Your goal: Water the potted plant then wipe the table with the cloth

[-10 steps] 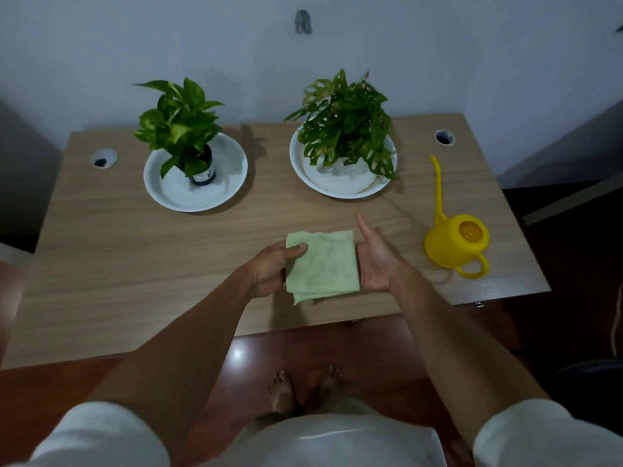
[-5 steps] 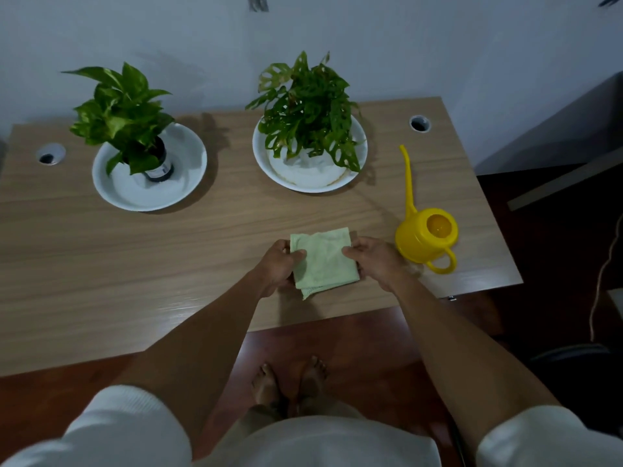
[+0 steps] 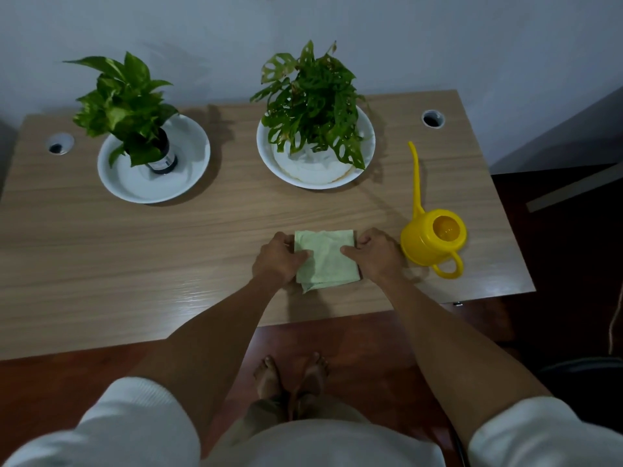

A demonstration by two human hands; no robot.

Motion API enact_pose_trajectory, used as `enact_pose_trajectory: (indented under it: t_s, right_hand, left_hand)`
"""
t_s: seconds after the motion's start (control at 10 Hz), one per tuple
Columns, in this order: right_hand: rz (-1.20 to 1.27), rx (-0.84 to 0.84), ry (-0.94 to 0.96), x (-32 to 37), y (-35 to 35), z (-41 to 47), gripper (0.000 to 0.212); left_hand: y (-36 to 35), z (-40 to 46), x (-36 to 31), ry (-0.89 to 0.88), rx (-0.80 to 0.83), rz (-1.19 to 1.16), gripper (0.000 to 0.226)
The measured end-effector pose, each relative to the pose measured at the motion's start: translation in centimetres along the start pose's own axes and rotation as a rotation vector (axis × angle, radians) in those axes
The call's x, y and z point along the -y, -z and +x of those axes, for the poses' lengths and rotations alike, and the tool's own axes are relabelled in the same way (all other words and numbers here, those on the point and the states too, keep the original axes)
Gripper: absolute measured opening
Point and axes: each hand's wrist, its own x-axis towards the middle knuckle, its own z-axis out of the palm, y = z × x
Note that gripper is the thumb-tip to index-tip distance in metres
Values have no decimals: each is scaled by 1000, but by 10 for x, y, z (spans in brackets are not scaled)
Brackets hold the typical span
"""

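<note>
Dim, cool-toned frame. Soft shadows fall behind both plants onto the worktop (image 3: 101,251) and wall (image 3: 438,38). Faint sheen on the worktop near its front edge. Floor (image 3: 556,264) at right nearly black. Wide-angle bowing at edges. Focus acceptable; fine detail soft, slightly grainy.

A pale, bluish-white wall (image 3: 438,35) stood behind the surface (image 3: 101,257), which was a light wood-grain top pushed against it. Two round cable holes with grey rims pierced the top near its back corners, one at the left (image 3: 60,143) and one at the right (image 3: 433,119). The floor (image 3: 67,382) below was dark reddish-brown and glossy, catching a dull reflection. To the right a grey panel (image 3: 573,136) ran along the wall, with a pale strip (image 3: 573,188) lying beneath it. The light was dim and cool, and the near edge of the top gave a soft sheen.
</note>
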Motion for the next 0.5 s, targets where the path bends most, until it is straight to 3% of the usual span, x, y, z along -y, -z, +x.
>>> enact_pose_trajectory:
  t_s: [0.1, 0.3, 0.5]
  right_hand:
    - [-26, -131, 32, 17, 3, -12, 32]
    - [137, -52, 181, 63, -18, -34, 20]
    - [128, 39, 236, 110, -61, -58, 19]
  left_hand:
    - [13, -7, 0, 61, -94, 114, 44]
    - [56, -15, 36, -52, -160, 79, 24]
    - [102, -13, 91, -123, -225, 144, 31]
